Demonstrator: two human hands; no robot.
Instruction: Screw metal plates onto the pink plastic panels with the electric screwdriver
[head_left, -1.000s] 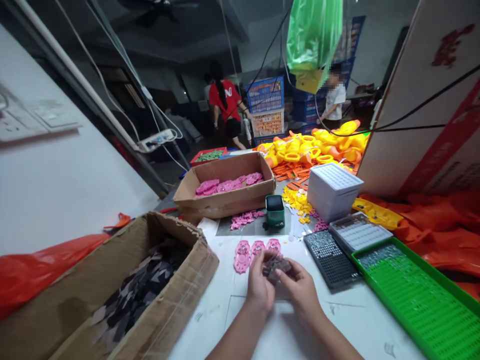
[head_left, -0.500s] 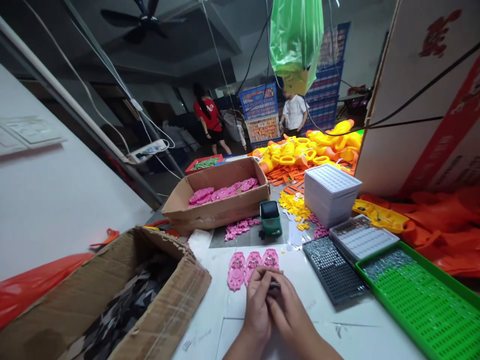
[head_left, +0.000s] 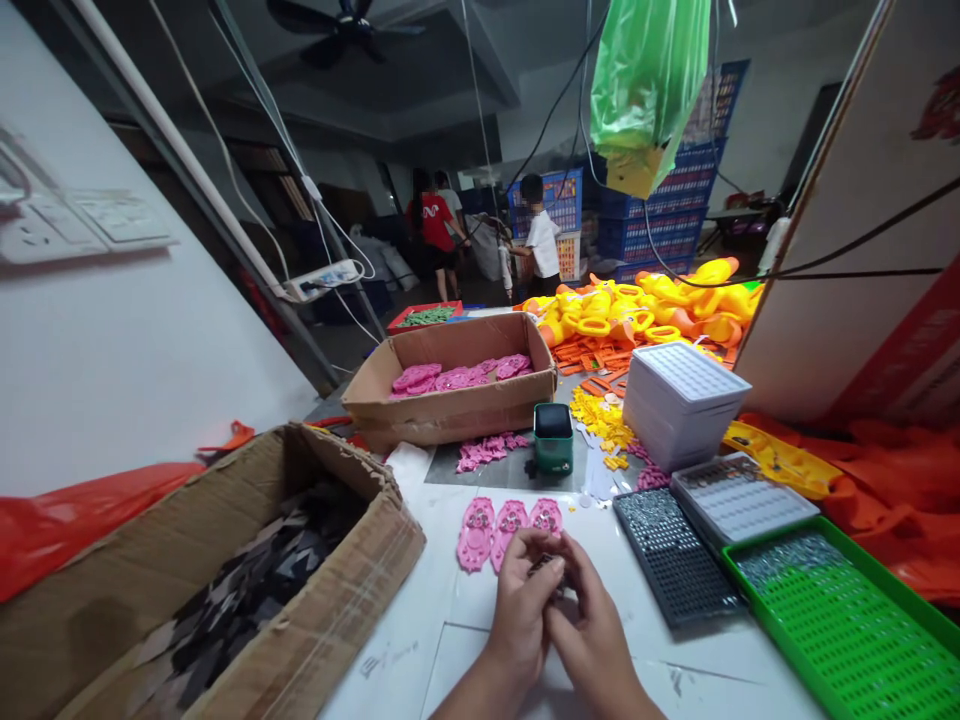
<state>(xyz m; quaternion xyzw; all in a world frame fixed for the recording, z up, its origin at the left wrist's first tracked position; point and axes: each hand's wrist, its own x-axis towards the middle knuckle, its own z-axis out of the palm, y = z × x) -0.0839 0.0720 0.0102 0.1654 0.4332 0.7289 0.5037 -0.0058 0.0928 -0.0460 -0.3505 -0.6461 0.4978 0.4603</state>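
Here, hands clenched round small dark part over white table (dim workshop).

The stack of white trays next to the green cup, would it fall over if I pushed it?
Probably not easily. The stack of white square plastic trays looks wider than it is tall and sits flat on the white table, so it would likely slide. The trays look thin, so probably light, and a hard shove might shift the top ones.

Both forearms bare, no sleeves/gloves/rings/watch; left hand & right hand w/ short nails.
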